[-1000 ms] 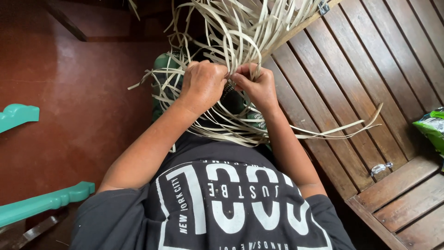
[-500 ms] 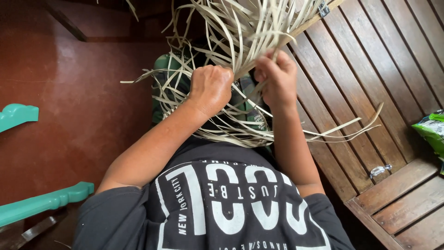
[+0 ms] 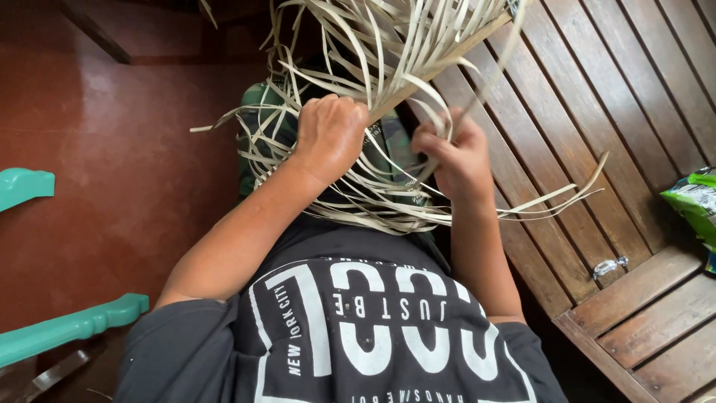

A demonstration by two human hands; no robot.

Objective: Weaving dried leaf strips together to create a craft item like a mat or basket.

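Note:
A tangled bundle of pale flat straw strips [image 3: 380, 45] spreads over my lap and up past the top of the view. My left hand [image 3: 328, 134] is a closed fist gripping the strips where they gather. Just to its right, my right hand [image 3: 455, 157] pinches a single long strip that arcs up toward the top right. Loose strip ends [image 3: 552, 201] trail out over the wooden slats. My green patterned trousers [image 3: 257, 112] show under the bundle.
A slatted brown wooden bench [image 3: 597, 112] fills the right side, with a small clear wrapper [image 3: 610, 266] on it and a green packet [image 3: 693, 201] at the right edge. Red-brown floor [image 3: 112, 164] lies to the left. Turquoise wooden pieces [image 3: 67, 328] sit at lower left.
My right hand left the gathered point, rose, then drew down and to the right, pulling one strip out. My left hand stayed clenched on the bundle, shifting slightly upward.

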